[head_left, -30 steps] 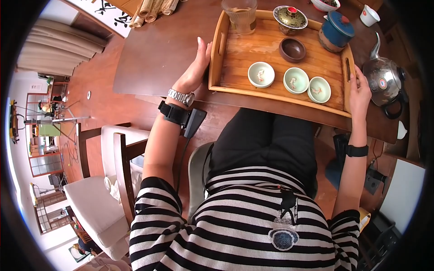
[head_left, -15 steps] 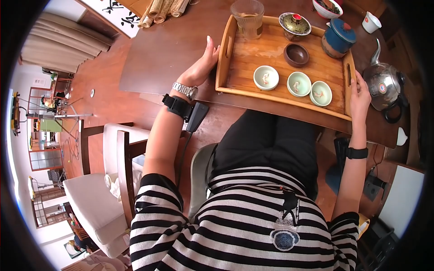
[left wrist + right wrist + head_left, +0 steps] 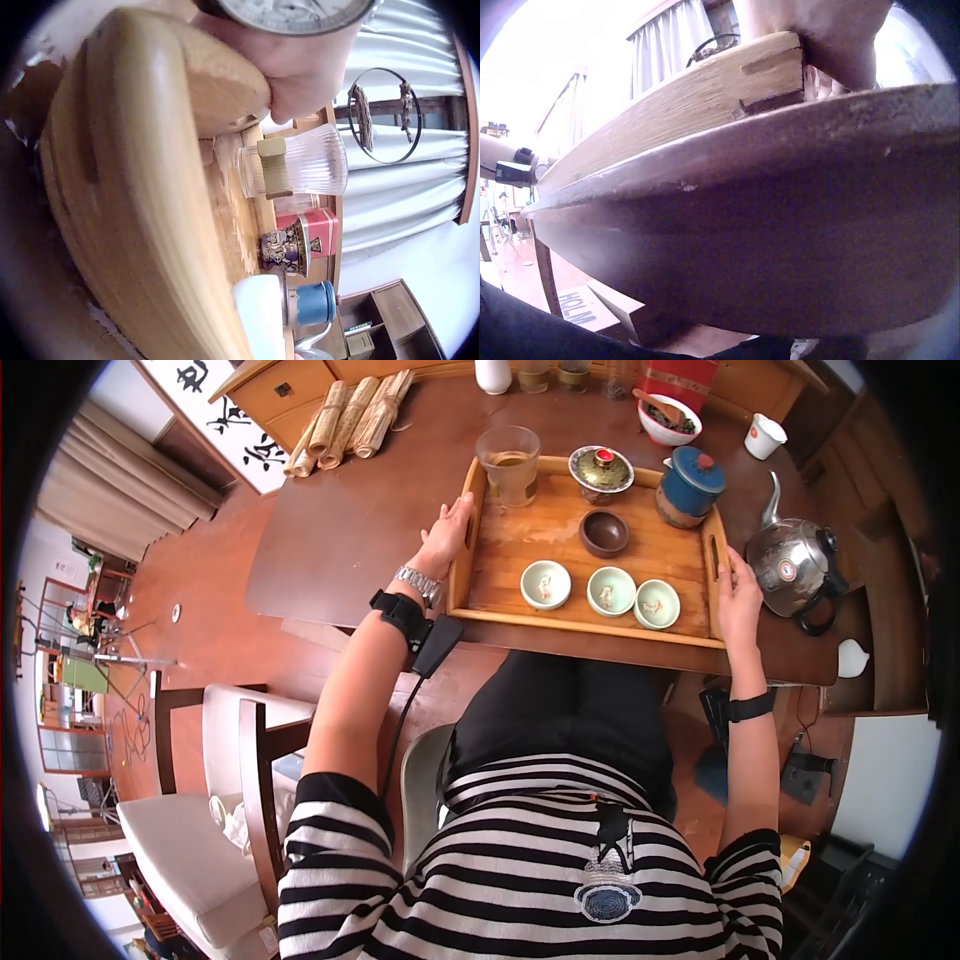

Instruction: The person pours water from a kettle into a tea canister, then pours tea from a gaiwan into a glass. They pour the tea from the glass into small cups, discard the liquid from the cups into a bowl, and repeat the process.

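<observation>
The wooden tray (image 3: 560,622) lies near the table's front edge. My left hand (image 3: 445,542) holds its left end, the fingers partly hidden by the wall; the left wrist view shows that hand (image 3: 296,71) above the tray's end. My right hand (image 3: 739,605) grips the right end at the handle. On the tray are three pale green cups (image 3: 545,586), a brown bowl (image 3: 604,534), a ribbed glass (image 3: 512,468), a lidded patterned bowl (image 3: 602,472) and a blue pot (image 3: 690,487).
A steel kettle (image 3: 790,565) stands right of the tray. Behind are a white bowl (image 3: 669,422) of dark leaves, a white cup (image 3: 764,437) and rolled bamboo mats (image 3: 350,420). A chair (image 3: 190,850) stands at the left.
The head view has tilted up, showing more of the table's far side. Both hands remain at the tray's ends; the cups and vessels keep their places on it.
</observation>
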Demonstrator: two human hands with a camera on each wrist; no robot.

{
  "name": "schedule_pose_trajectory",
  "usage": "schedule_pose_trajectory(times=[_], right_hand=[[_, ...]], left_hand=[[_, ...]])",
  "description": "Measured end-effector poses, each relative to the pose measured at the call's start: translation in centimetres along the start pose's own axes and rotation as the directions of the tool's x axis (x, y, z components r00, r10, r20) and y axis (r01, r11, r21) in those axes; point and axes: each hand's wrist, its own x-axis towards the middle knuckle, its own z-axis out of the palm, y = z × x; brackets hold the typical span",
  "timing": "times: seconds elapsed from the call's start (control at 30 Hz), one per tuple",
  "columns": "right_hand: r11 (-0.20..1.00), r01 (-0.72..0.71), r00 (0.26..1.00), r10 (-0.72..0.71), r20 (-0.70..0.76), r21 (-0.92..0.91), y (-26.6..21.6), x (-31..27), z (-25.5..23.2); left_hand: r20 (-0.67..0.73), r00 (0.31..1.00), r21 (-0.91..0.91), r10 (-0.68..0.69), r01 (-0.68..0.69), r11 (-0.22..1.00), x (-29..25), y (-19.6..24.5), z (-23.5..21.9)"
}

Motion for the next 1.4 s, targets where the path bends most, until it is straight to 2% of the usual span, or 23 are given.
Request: schedule_pose_trajectory(times=[0.03,0.1,0.13,0.17,0.23,0.27,0.3,0.37,0.4,0.5,0.57,0.63,0.67,0.7,0.77,0.8,0.83,0.9,1.07,1.17,1.23,1.27,1.4], right_hand=[[1.000,-0.005,1.000,0.005,0.001,0.008,-0.1,0.0,0.0],[0.999,0.025,1.000,-0.025,-0.005,-0.033,-0.1,0.2,-0.1],[0.997,0.051,0.999,-0.050,0.011,-0.062,0.0,0.5,-0.2],[0.993,0.074,0.997,-0.072,0.027,-0.091,0.1,0.8,-0.4],[0.992,0.081,0.997,-0.081,0.002,-0.092,0.5,1.9,-0.7],[0.993,0.089,0.996,-0.090,-0.017,-0.078,0.5,2.5,-0.9],[0.992,0.088,0.996,-0.090,-0.025,-0.086,0.5,3.1,-1.0],[0.998,0.050,0.998,-0.049,-0.043,0.034,0.0,4.4,-1.2],[0.996,0.087,0.994,-0.086,-0.064,0.022,-0.5,4.9,-1.3],[0.990,0.136,0.985,-0.138,-0.106,-0.022,-2.2,6.4,-1.6],[0.994,0.113,0.988,-0.112,-0.106,0.006,-1.8,7.9,-1.0],[0.963,-0.058,0.998,0.065,-0.021,0.262,-0.7,9.7,0.1],[0.908,-0.159,0.985,0.122,0.119,0.389,-1.2,10.3,-0.1],[0.908,-0.157,0.986,0.121,0.116,0.388,-1.8,10.5,-0.3],[0.814,-0.177,0.957,0.012,0.289,0.554,-3.1,10.8,-0.5],[0.811,-0.177,0.927,-0.053,0.371,0.558,-3.2,10.9,-0.6],[0.810,-0.175,0.927,-0.055,0.370,0.560,-2.9,11.1,-0.4],[0.795,-0.084,0.867,-0.238,0.437,0.601,-2.3,11.4,0.2],[0.819,-0.082,0.882,-0.205,0.424,0.568,-2.5,11.4,0.6],[0.793,-0.058,0.877,-0.250,0.410,0.606,-3.5,11.5,0.2],[0.867,0.107,0.907,-0.285,0.309,0.487,-2.9,12.4,0.5],[0.842,0.033,0.938,-0.213,0.275,0.539,-2.6,12.7,1.1],[0.882,0.023,0.921,-0.202,0.333,0.471,-1.9,13.4,1.1]], left_hand=[[0.009,1.000,-0.009,0.007,-0.007,1.000,0.1,0.0,0.1],[-0.017,0.997,0.207,0.072,-0.067,0.976,0.7,-0.6,-0.1],[-0.133,0.982,0.289,0.138,-0.094,0.953,1.0,-1.1,0.4],[-0.125,0.982,0.280,0.144,-0.104,0.954,1.1,-0.9,0.4],[-0.041,0.998,0.415,0.047,-0.026,0.910,1.2,-0.5,0.0],[-0.103,0.988,0.462,0.112,-0.052,0.885,1.1,-0.5,0.3],[-0.098,0.988,0.458,0.119,-0.062,0.887,1.0,-0.5,0.4],[-0.122,0.986,0.503,0.117,-0.041,0.863,0.8,-0.4,0.5],[-0.133,0.983,0.520,0.126,-0.039,0.854,0.7,-0.3,0.5],[-0.131,0.978,0.547,0.159,-0.062,0.835,0.4,-0.1,0.5],[-0.163,0.965,0.565,0.206,-0.079,0.821,0.1,-0.2,0.7],[-0.197,0.948,0.583,0.251,-0.093,0.807,-0.1,0.0,0.7],[-0.175,0.959,0.585,0.221,-0.079,0.807,-0.3,0.3,0.6],[-0.154,0.970,0.587,0.190,-0.065,0.807,-0.3,0.6,0.5],[-0.170,0.964,0.577,0.204,-0.070,0.813,-0.2,0.3,0.6],[-0.185,0.959,0.570,0.216,-0.074,0.818,-0.2,0.2,0.7],[-0.188,0.958,0.571,0.218,-0.074,0.818,-0.1,0.0,0.7],[-0.202,0.951,0.587,0.236,-0.076,0.806,-0.2,0.0,0.7],[-0.170,0.955,0.596,0.242,-0.095,0.797,-0.4,0.4,0.5],[-0.172,0.947,0.583,0.271,-0.124,0.803,-0.2,0.0,0.5],[-0.192,0.931,0.574,0.309,-0.149,0.805,0.0,-0.5,0.7],[-0.188,0.934,0.581,0.302,-0.142,0.801,-0.2,-0.2,0.7],[-0.166,0.940,0.596,0.299,-0.146,0.789,-0.4,0.3,0.5]])
